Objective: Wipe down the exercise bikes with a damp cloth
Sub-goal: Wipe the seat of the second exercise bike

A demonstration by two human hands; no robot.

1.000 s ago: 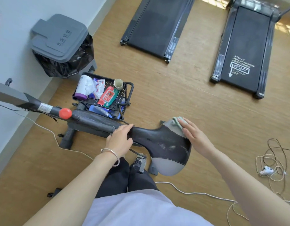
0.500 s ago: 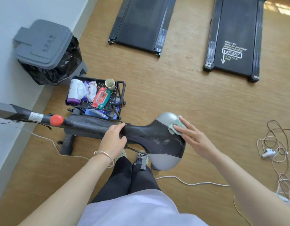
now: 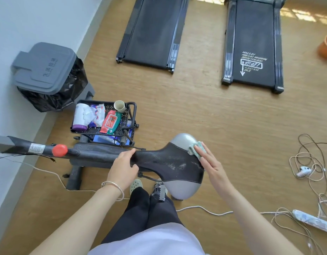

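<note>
Cloth (image 3: 193,149) lies pressed beneath right grip (image 3: 212,165) on bike saddle (image 3: 170,162).

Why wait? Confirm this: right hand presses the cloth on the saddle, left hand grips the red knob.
Wrong: the head view shows the left hand gripping the saddle by its narrow nose, not the red knob, which sits untouched. The right hand does press the cloth on the saddle.

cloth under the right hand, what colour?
Pale green folded cloth, seen best in the head view.
</note>
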